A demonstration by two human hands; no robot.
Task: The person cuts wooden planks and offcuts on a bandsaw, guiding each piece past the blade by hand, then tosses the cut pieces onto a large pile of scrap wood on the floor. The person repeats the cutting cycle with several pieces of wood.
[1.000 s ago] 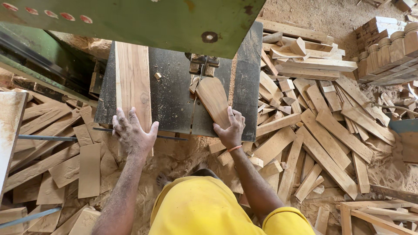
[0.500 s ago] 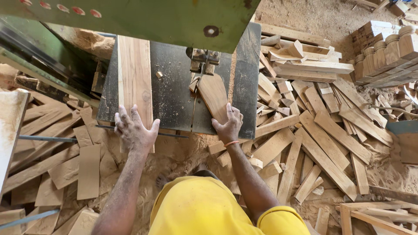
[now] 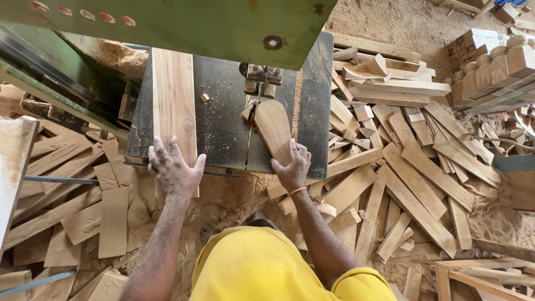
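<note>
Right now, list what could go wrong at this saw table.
1. The right hand pushes the rounded wood piece toward the blade guide; a slip could carry its fingers into the cut.
2. The left hand rests on a loose plank, which might shift.
3. Scattered offcuts underfoot could cause tripping.

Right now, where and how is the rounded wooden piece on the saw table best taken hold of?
Probably at its near end, from the person's side, where the right hand already presses the rounded wooden piece. Its far rounded end lies by the blade guide, so the near end looks safest. It lies flat on the saw table, so fingers on top and edges suit it.
</note>
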